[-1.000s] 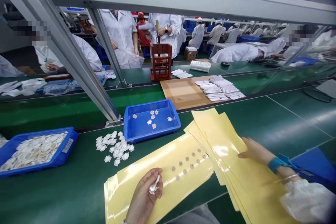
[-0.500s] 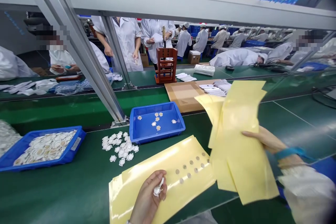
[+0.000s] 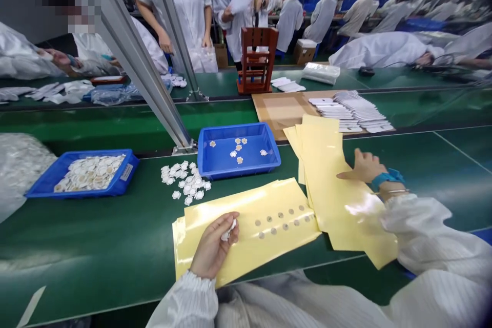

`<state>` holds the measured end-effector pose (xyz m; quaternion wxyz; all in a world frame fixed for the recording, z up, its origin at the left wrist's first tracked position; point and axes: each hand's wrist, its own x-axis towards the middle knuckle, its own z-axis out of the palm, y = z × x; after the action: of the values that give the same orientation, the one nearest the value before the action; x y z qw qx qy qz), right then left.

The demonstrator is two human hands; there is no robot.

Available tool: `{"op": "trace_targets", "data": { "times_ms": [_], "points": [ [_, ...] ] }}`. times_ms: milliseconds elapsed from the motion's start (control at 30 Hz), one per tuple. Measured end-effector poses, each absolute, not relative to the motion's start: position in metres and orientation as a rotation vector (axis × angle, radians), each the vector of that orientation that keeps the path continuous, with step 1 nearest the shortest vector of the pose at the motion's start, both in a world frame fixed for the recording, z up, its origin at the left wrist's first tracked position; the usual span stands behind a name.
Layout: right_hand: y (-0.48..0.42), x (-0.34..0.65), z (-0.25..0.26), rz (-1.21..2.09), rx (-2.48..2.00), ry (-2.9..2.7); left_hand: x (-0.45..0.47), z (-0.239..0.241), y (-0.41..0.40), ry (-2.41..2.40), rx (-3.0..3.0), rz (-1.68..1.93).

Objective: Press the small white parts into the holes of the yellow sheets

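My left hand [image 3: 212, 245] pinches a small white piece [image 3: 229, 230] between thumb and fingers, just above a glossy yellow sheet stack [image 3: 246, 230]. Its top sheet has a row of small round holes [image 3: 282, 223] beside my fingers. My right hand [image 3: 363, 168] lies open with fingers spread on a second stack of loose yellow sheets [image 3: 338, 189], which fans out across the green belt [image 3: 96, 246]. Near my left hand, a loose heap of small white star-edged pieces [image 3: 185, 180] sits on the belt.
A blue tray [image 3: 238, 130] holds several pieces, and another blue tray [image 3: 77, 195] is heaped with them. Behind stands a cardboard board [image 3: 279, 110] with stacked white cards [image 3: 355, 111], a metal frame post [image 3: 151, 61], a red-brown hand press [image 3: 257, 61] and co-workers in white coats [image 3: 188, 10].
My right hand has lowered the raised yellow sheets flat onto the belt. My left hand still holds the white piece. The view has tilted down, showing my white sleeves.
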<state>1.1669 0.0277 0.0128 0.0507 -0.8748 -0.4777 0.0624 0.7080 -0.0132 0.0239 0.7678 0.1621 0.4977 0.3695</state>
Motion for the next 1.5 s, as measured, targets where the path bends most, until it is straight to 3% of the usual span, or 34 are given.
{"op": "trace_targets", "data": {
  "times_ms": [33,100,233,300,533,700,800,1000,1200,1367,1500],
  "points": [
    [0.020,1.150,0.019,-0.005,-2.597,-1.490,0.708,0.026,-0.013,1.085,0.362,0.811],
    [0.003,1.104,0.031,-0.059,-2.284,-1.610,0.710,0.031,-0.013,1.077,0.403,0.813],
    [-0.028,0.994,0.038,0.650,-1.607,-1.948,0.728,0.031,-0.012,1.052,0.466,0.813],
    [-0.034,0.952,0.029,0.819,-1.466,-2.018,0.736,0.027,-0.012,1.054,0.445,0.827],
    [-0.021,0.910,-0.006,0.810,-1.545,-2.060,0.739,0.018,-0.009,0.978,0.178,0.899],
    [-0.017,0.912,-0.008,0.974,-1.534,-1.956,0.730,0.021,-0.007,0.949,0.177,0.872],
    [-0.018,0.912,-0.008,1.069,-1.514,-1.876,0.707,0.024,-0.001,1.124,0.518,0.849],
    [-0.021,0.912,-0.016,1.052,-1.552,-1.762,0.654,0.021,0.028,2.054,1.594,0.749],
    [-0.021,0.911,-0.017,1.089,-1.515,-1.754,0.655,0.004,0.047,2.083,2.052,0.324],
    [-0.020,0.912,-0.013,1.191,-1.514,-1.638,0.655,0.007,0.044,1.999,1.961,0.459],
    [-0.017,0.918,-0.001,1.370,-1.445,-1.523,0.662,0.026,0.026,1.668,1.432,0.722]
  ]
}}
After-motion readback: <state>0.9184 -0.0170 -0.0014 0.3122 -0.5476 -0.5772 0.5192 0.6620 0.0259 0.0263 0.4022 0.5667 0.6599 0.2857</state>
